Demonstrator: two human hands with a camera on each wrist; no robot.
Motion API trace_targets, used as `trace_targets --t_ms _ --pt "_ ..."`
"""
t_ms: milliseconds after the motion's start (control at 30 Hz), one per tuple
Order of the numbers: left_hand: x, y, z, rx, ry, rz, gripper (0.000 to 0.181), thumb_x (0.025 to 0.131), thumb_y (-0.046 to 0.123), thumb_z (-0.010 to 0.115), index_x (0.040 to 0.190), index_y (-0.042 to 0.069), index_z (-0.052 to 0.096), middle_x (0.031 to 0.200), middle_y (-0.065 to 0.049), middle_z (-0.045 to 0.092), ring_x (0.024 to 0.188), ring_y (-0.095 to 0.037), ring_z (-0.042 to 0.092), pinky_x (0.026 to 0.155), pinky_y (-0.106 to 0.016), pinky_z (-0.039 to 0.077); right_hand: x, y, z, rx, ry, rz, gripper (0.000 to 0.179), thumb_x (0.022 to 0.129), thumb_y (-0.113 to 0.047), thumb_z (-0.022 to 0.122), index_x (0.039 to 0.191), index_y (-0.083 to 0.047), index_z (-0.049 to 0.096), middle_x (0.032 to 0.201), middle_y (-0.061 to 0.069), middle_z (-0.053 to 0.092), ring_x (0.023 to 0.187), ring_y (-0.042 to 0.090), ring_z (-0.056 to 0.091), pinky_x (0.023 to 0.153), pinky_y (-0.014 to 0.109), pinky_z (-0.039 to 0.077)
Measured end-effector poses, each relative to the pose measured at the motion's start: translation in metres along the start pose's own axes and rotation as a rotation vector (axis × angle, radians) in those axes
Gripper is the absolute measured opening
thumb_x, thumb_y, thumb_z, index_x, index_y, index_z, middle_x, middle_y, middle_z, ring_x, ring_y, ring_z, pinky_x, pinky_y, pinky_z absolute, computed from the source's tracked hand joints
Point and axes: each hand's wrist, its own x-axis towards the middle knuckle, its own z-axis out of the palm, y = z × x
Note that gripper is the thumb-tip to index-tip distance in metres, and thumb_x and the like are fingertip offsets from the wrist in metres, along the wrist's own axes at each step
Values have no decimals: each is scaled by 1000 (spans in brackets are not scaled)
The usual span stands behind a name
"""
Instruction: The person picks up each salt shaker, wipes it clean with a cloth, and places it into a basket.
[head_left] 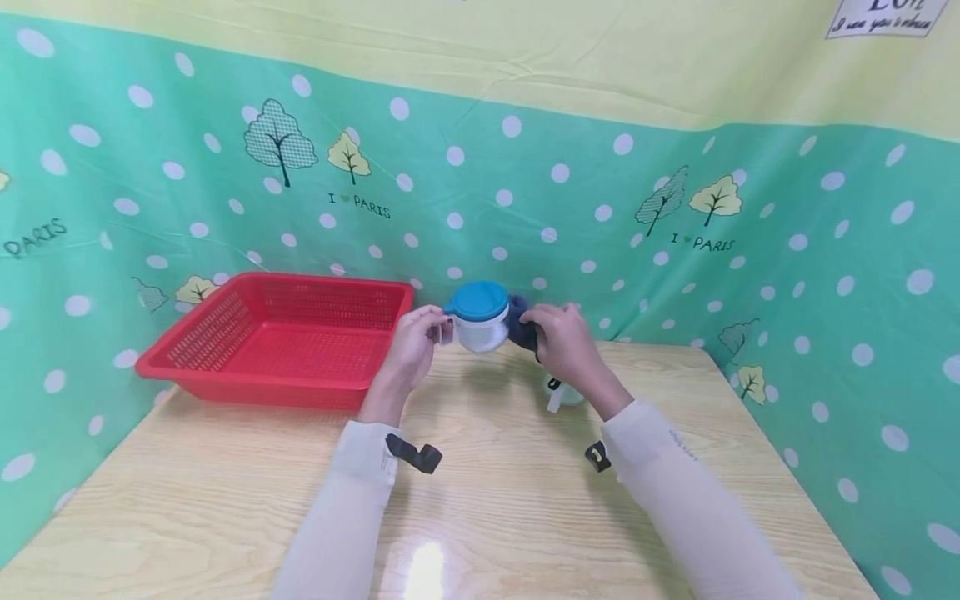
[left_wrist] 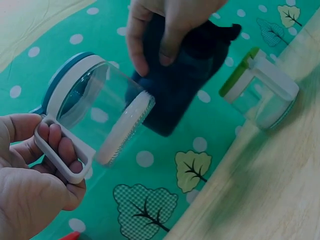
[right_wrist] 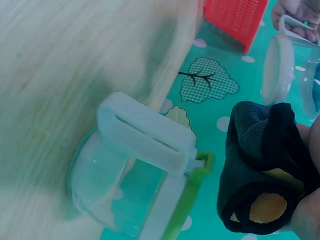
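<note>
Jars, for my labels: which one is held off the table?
The blue-lidded jar, gripped by its handle in the left hand; the green-lidded jar rests on the table.

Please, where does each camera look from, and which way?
On the head, facing forward and down at the table: left hand, right hand, sleeves show.
On the left wrist, facing the blue-lidded jar: both hands show.
On the right wrist, facing the green-lidded jar and dark cloth: both hands show.
Wrist views share both jars.
</note>
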Motion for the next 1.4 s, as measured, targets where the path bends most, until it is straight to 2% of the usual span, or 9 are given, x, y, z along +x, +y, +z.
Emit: trace_targets --t_ms 300,467,567,733,833,1233,1400 --pt "-1 5 -1 -14 16 4 28 99 -3 45 77 4 60 75 -6 56 77 -19 51 80 -28 41 -10 -3 9 -3 -43 -5 30 87 12 62 108 -4 76 117 16 73 106 37 67 86 45 50" --pt "-2 6 -2 -35 29 10 29 100 -3 46 76 6 60 74 -5 57 76 -17 52 81 -28 42 -15 -6 13 -29 -65 -20 30 85 11 65 108 -6 76 116 13 72 98 38 63 83 46 51" --pt "-2 5 -2 -42 27 5 30 100 -3 46 75 7 60 74 -5 57 76 -17 53 81 -28 42 -18 -8 16 -51 -56 -45 30 85 10 68 107 -8 76 116 14 70 94 38 60 81 48 51" --pt "-1 4 -2 -44 29 4 29 100 -3 45 76 5 60 76 -5 57 77 -17 52 79 -27 43 -23 -16 19 -78 -43 -67 32 82 10 72 107 -9 76 118 18 64 97 39 57 82 51 51" --pt "-1 5 -2 -50 40 13 28 100 -3 45 77 5 60 76 -5 57 77 -17 52 77 -26 43 -25 -21 21 -96 -42 -77 35 80 10 75 108 -10 76 119 19 62 98 38 55 81 51 51" --pt "1 3 1 -79 56 15 30 99 -5 45 75 6 61 74 -5 58 75 -17 53 75 -26 44 -35 -41 33 -127 -24 -203 38 78 7 79 110 -12 75 119 20 62 98 35 55 81 48 51" --pt "0 3 2 -77 49 11 31 99 -5 45 75 5 61 74 -5 58 74 -17 53 75 -26 45 -33 -37 37 -124 18 -165 36 77 9 78 108 -10 76 117 19 61 98 35 53 80 45 50"
